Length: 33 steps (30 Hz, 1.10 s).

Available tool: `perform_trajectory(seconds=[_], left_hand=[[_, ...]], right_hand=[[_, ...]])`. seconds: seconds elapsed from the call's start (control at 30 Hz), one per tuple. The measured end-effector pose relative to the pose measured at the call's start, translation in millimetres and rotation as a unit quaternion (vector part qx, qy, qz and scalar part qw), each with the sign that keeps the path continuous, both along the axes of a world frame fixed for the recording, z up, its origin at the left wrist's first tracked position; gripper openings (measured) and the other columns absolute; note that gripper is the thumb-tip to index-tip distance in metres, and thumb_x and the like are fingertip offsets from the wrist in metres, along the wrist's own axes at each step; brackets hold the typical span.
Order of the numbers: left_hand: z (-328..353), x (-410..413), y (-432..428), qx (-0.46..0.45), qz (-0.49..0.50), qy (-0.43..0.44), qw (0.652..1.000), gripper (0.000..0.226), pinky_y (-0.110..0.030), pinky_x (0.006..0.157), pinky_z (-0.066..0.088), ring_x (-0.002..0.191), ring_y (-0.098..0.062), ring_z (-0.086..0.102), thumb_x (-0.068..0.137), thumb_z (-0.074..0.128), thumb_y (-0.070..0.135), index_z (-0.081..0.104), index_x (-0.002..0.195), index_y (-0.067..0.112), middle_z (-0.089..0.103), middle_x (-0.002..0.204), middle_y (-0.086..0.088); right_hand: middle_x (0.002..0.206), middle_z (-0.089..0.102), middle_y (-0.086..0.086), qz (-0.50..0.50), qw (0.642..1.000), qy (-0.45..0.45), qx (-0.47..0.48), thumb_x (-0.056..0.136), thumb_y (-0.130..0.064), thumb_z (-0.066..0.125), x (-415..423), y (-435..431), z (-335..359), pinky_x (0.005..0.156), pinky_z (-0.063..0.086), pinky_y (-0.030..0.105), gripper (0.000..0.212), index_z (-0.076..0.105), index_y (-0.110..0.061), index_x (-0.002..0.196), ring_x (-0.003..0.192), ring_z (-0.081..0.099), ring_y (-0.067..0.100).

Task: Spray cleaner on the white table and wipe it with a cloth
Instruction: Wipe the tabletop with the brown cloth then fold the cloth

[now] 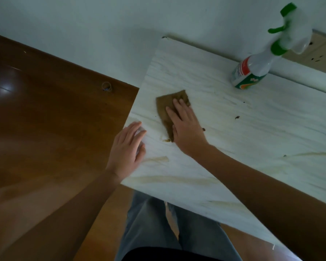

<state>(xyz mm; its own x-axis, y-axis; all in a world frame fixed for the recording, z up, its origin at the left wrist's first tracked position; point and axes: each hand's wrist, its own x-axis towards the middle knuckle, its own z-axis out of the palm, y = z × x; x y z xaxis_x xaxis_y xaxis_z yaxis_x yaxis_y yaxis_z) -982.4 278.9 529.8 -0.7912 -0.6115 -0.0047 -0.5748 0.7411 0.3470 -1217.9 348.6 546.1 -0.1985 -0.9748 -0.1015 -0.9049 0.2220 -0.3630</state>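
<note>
Right grip, fingers straight, pressed the cloth onto the bench; left grip lay flat just beside the cloth.

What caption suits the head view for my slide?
Right hand presses a brown cloth on the white table; left hand rests nearby; spray bottle stands behind.

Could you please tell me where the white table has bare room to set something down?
The widest bare stretch of the table lies right of the right hand, nearer than the spray bottle, though streaked. A smaller patch sits between cloth and bottle. The left hand and cloth crowd the left edge.
</note>
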Motion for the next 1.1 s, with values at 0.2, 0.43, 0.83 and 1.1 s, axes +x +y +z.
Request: perform_trajectory(seconds=[0.2,0.43,0.83,1.1], left_hand=[[2,-2,6,-0.034,0.004,0.002,0.999,0.040,-0.044,0.121,0.031,0.150,-0.030,0.036,0.102,0.048,0.025,0.055,0.138,0.009,0.043,0.157,-0.014],[0,-2,6,-0.041,0.011,0.000,0.999,0.040,-0.046,0.122,0.033,0.150,-0.029,0.036,0.101,0.050,0.023,0.055,0.138,0.008,0.043,0.157,-0.013],[3,-3,5,-0.035,0.010,0.012,0.999,0.038,-0.043,0.124,0.031,0.152,-0.028,0.034,0.101,0.055,0.021,0.056,0.137,0.008,0.043,0.159,-0.013],[3,-3,4,-0.035,0.007,-0.011,0.999,0.040,-0.041,0.126,0.025,0.153,-0.028,0.032,0.103,0.049,0.024,0.054,0.139,0.008,0.040,0.160,-0.013]], right_hand=[[0.162,0.028,0.009,0.188,0.980,0.066,0.008,0.097,-0.020,0.045,-58,34,-4,0.123,0.022,0.044,0.055,0.040,-0.017,0.151,0.151,0.021,0.026],[0.162,0.026,0.013,-0.137,0.990,0.016,-0.010,0.096,-0.013,0.047,-51,18,-2,0.124,0.017,0.048,0.054,0.040,-0.013,0.149,0.151,0.017,0.031],[0.161,0.029,0.008,0.083,0.996,0.040,-0.010,0.100,-0.024,0.046,-8,62,-4,0.122,0.022,0.046,0.051,0.041,-0.017,0.149,0.151,0.021,0.026],[0.158,0.033,0.007,-0.171,0.985,0.031,-0.009,0.093,-0.026,0.056,5,63,12,0.119,0.027,0.044,0.051,0.047,-0.017,0.143,0.146,0.027,0.027]])
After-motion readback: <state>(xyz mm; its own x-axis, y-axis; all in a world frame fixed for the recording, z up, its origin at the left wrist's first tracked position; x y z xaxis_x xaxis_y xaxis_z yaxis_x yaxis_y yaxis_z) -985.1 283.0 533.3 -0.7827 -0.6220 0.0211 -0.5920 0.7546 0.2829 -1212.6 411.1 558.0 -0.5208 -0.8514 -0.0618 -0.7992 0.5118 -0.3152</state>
